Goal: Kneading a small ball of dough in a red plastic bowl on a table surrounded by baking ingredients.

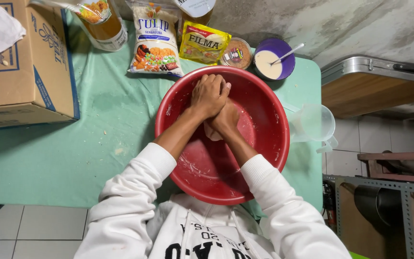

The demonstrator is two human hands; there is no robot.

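Observation:
A large red plastic basin (269, 110) sits on a table covered in a green cloth (97, 144). Both my hands are inside the basin, stacked one on the other. My left hand (208, 95) lies on top, fingers closed over my right hand (226, 119), which presses down on a pale lump of dough (212, 133). Only a small edge of the dough shows beneath my hands. Smears of flour and dough cling to the basin's inner wall. My white sleeves are pushed up to the forearms.
Behind the basin stand a flour bag (155, 41), a yellow packet (203, 43), a small lidded tub (236, 53), a purple bowl of white liquid with a spoon (274, 61) and an oil pouch (102, 21). A cardboard box (20, 62) is left, a clear jug (315, 124) right.

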